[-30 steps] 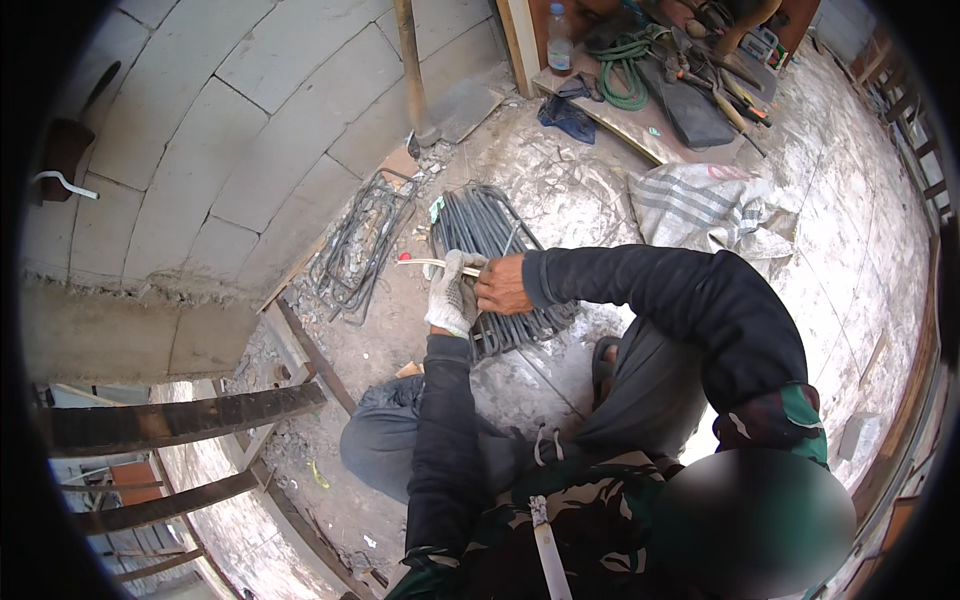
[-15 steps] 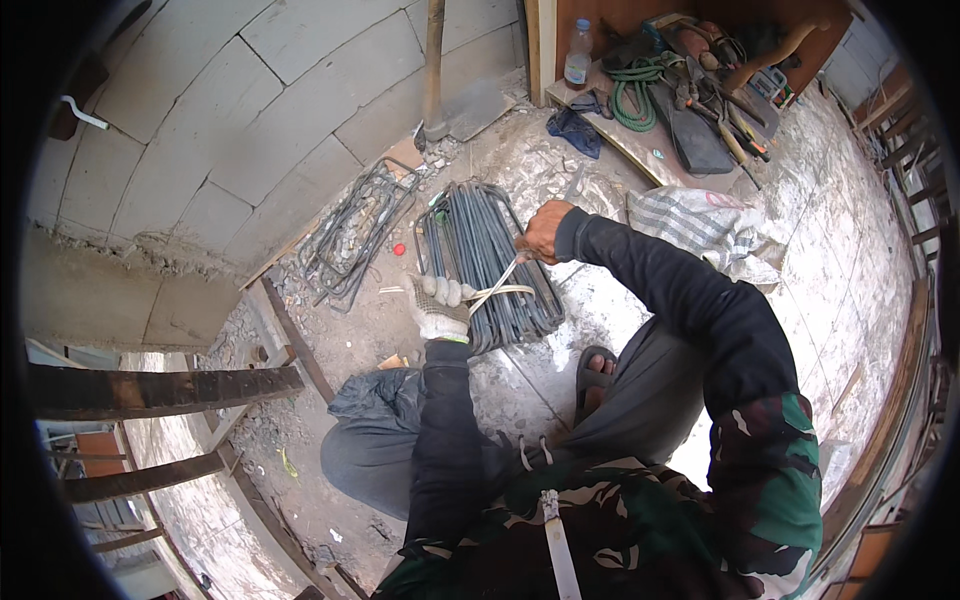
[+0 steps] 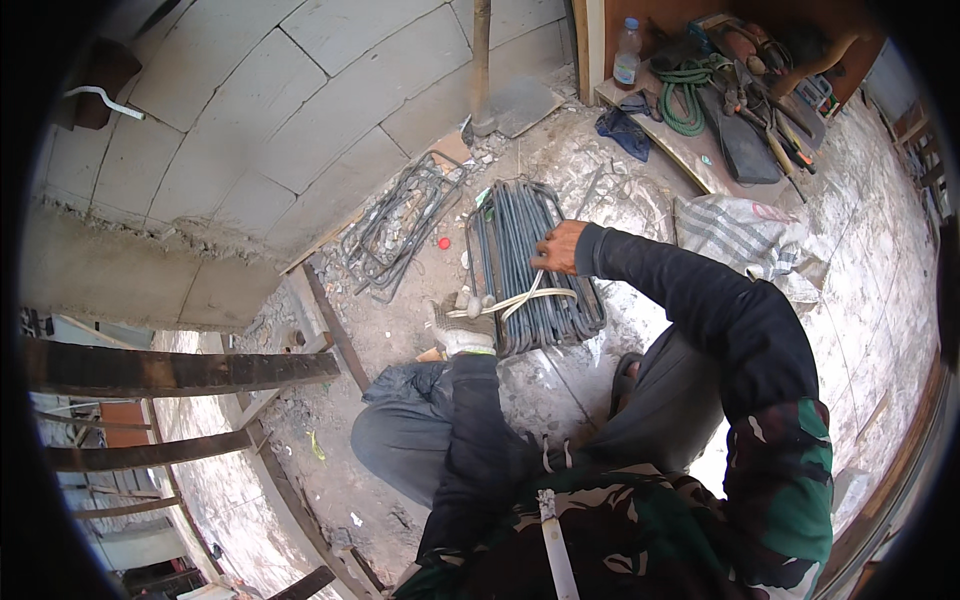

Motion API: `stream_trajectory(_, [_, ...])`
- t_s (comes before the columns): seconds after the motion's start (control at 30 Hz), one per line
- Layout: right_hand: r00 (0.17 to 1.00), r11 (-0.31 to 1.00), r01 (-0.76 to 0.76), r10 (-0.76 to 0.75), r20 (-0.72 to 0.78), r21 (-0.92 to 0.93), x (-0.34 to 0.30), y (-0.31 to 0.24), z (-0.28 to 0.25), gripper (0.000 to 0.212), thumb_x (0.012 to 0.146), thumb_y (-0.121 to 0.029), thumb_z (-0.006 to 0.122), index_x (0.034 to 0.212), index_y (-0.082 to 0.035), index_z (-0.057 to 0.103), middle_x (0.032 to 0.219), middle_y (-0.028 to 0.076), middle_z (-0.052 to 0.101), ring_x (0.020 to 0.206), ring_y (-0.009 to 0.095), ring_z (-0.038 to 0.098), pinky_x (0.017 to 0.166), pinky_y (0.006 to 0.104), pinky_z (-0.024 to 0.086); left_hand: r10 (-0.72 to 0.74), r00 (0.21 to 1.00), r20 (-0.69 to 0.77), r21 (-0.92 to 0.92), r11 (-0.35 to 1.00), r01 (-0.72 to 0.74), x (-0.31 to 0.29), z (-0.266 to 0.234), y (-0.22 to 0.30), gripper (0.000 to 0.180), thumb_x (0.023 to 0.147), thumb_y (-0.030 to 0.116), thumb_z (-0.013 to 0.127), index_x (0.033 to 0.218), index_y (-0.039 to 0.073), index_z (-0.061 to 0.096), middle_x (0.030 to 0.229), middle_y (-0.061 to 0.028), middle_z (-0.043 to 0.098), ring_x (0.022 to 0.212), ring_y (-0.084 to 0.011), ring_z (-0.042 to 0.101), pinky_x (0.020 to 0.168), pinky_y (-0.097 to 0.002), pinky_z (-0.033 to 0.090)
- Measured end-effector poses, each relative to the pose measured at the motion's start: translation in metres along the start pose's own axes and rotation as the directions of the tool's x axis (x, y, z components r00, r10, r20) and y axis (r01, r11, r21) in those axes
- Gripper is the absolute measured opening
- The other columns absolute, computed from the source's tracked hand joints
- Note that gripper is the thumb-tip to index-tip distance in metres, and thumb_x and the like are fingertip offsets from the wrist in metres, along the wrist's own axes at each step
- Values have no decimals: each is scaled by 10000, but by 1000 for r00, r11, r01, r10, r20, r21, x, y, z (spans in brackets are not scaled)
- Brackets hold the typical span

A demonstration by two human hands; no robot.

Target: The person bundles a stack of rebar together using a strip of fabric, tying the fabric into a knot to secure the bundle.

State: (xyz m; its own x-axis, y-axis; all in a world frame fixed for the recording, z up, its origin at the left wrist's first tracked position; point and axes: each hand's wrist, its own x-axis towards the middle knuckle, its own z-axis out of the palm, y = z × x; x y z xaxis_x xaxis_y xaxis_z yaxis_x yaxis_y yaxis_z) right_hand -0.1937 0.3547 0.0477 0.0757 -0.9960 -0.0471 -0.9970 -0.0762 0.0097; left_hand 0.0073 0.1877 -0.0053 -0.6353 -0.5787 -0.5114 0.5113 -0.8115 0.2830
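A stack of dark bent steel bars, shaped like rectangular rebar stirrups [image 3: 515, 225], lies on the floor in front of me. Around its lower part runs a pale strap [image 3: 550, 293], crossing itself near the left side. My right hand [image 3: 560, 248], bare, is over the right half of the stack, its fingers closed on one upward-running end of the strap. At the stack's left edge is my left hand [image 3: 460, 330] in a pale knit glove, its fingers bent around the strap where it leaves the bars.
More loose stirrups [image 3: 405, 230] lie by the block wall [image 3: 270, 110], near a red cap [image 3: 444, 243]. A board [image 3: 660, 140] at the upper right holds tools, a green rope [image 3: 683, 105] and a bottle [image 3: 627, 55]. A checked sack [image 3: 740, 235] lies right; timber [image 3: 180, 368] crosses the left.
The view has shifted, so the scene sits further right. Relative to the stack, my right hand has moved left over the bars, and my left hand has drawn outward and nearer to me.
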Motion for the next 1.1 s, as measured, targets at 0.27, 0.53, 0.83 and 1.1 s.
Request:
stream_trajectory(0.27, [930,938,315,-335,-149,-146,30,-26,8,177,786,-221,616,860,-61,630,847,92,638,869,250,653,766,355,533,45,999,4,109,993,-45,-2,9,-1,457,920,536,495,975,82,515,768,-47,491,619,-214,480,788,-524,451])
stream_trajectory(0.53, [980,980,201,-201,-10,4,44,-42,2,225,701,-271,691,765,-63,637,658,100,666,664,282,689,586,400,550,22,996,-92,155,988,-8,-20,43,-14,491,912,628,443,762,163,495,624,22,383,484,-172,344,586,-423,373])
stream_trajectory(0.83, [971,964,-92,32,236,248,14,-25,-13,276,775,-266,670,1044,-212,706,723,115,686,706,302,683,638,444,533,-80,996,38,-10,997,80,-13,-3,8,523,911,650,412,682,183,458,570,29,327,469,-165,306,557,-368,330])
stream_trajectory(1.1, [971,916,-179,106,213,359,24,-16,30,221,812,-312,684,1021,-243,711,827,40,692,894,276,657,901,496,415,139,872,-470,335,942,31,-25,31,8,702,884,520,567,1361,30,407,1368,-205,437,1245,-423,415,1049,-502,359])
